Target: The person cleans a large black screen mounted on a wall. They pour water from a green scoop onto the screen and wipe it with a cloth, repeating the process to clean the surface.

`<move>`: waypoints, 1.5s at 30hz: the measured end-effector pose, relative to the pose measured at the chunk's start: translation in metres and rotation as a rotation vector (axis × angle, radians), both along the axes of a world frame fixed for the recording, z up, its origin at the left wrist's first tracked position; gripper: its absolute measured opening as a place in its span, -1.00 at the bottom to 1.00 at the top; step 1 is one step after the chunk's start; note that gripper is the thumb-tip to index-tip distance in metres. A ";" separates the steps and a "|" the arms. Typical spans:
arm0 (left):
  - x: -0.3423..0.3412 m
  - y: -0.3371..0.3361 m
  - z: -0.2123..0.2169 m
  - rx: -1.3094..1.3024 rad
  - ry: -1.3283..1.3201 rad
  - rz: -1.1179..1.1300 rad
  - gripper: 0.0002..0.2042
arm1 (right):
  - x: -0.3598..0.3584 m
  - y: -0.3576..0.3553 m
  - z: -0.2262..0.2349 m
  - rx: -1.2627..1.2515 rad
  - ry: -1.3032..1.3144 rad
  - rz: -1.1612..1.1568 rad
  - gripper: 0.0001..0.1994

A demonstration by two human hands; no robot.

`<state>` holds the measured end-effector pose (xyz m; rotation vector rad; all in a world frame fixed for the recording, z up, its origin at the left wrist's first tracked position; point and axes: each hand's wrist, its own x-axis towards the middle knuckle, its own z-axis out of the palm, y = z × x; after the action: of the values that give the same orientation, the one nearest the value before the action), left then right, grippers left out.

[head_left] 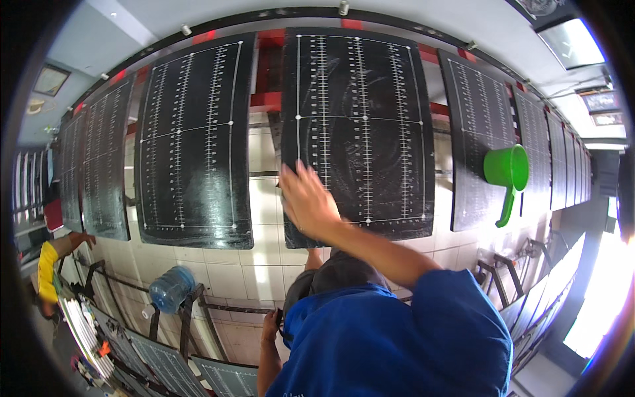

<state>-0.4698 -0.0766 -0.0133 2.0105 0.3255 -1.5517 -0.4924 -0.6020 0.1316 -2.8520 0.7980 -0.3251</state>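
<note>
The right hand (309, 204) is over a black board (340, 86) (white scales (366, 152), tiny characters (360, 165)).

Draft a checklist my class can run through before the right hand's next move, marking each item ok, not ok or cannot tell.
1. Right hand free of objects: ok; fingers extended, nothing visible in it.
2. Right hand touching the black rectangular board with white scale lines: cannot tell; seen from above, contact is hidden.
3. Board surface free of streaks: not ok; pale smears show.
4. Bright green plastic dipper with a long handle away from that board: ok; it is off to the right, by a neighbouring board.
5. Left hand free of objects: cannot tell; it is low beside the body, partly hidden.
6. Yellow-sleeved co-worker's hand clear: ok; far left.
</note>
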 end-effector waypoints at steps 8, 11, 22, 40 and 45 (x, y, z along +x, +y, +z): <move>0.046 -0.062 -0.015 -0.043 -0.017 0.010 -0.66 | -0.159 -0.147 -0.009 -0.017 0.031 -0.748 -0.47; 0.070 -0.098 -0.014 -0.081 -0.022 -0.146 -0.61 | -0.052 -0.120 -0.021 -0.320 -0.089 -0.505 -0.47; 0.041 -0.080 0.006 -0.012 -0.092 0.117 -0.69 | -0.173 -0.168 -0.027 -0.150 0.002 -0.668 -0.40; -0.026 -0.020 0.016 0.102 0.085 0.324 -0.72 | -0.143 -0.310 -0.039 -0.183 0.021 -0.672 -0.39; -0.037 -0.033 0.019 -0.012 -0.034 -0.123 -0.70 | 0.046 -0.399 -0.015 0.093 0.050 -0.800 -0.30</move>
<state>-0.5064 -0.1091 0.0053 2.0794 0.1820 -1.5865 -0.4466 -1.0013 0.1168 -2.3266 1.8778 -0.2907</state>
